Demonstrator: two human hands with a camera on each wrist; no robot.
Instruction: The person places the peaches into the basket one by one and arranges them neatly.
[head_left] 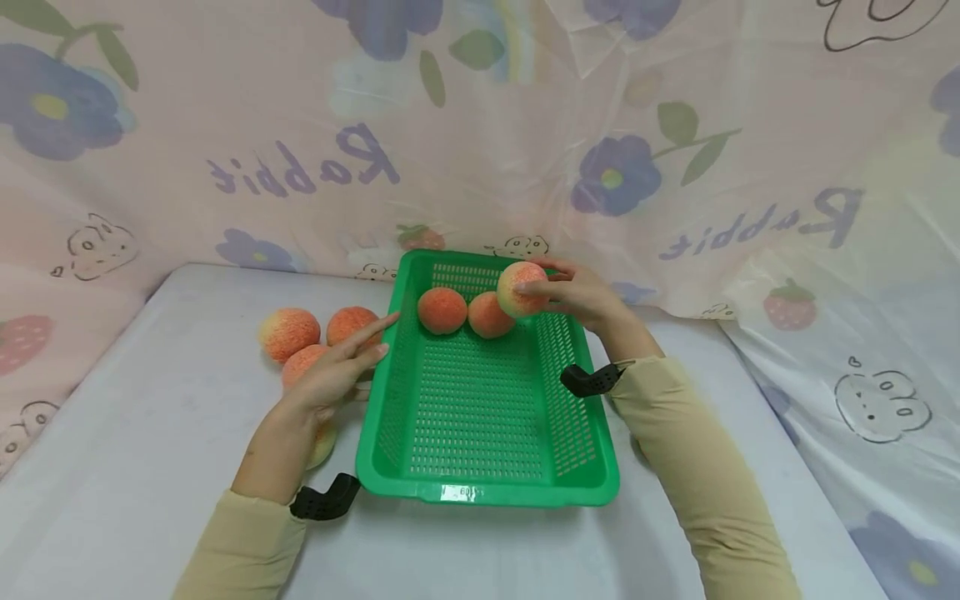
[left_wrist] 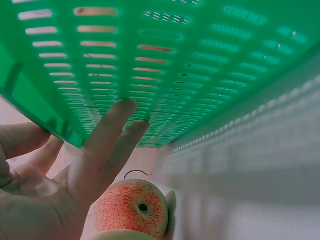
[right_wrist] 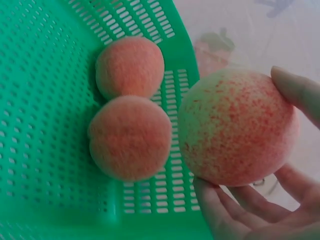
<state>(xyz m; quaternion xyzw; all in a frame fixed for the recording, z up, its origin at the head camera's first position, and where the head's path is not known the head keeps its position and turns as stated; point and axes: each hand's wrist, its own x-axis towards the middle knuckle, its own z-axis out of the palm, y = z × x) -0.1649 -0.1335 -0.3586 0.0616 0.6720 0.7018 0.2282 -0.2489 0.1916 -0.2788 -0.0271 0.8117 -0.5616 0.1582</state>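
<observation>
A green plastic basket [head_left: 480,417] with slotted walls stands on the table. Two peaches, one at the left [head_left: 442,311] and one beside it [head_left: 491,316], lie at its far end. Above the basket's far right corner, my right hand [head_left: 581,296] grips a third peach [right_wrist: 237,127] between thumb and fingers. My left hand [head_left: 333,371] is at the basket's left side, its fingers straight and touching the outer wall in the left wrist view. Several peaches [head_left: 289,334] lie on the table left of the basket, partly hidden by that hand.
The white table [head_left: 150,417] spreads around the basket. A printed cloth [head_left: 480,158] with flowers and rabbits hangs behind and along the sides. Something pale lies mostly hidden beneath the right forearm. Black wrist mounts [head_left: 326,497] sit on both sleeves.
</observation>
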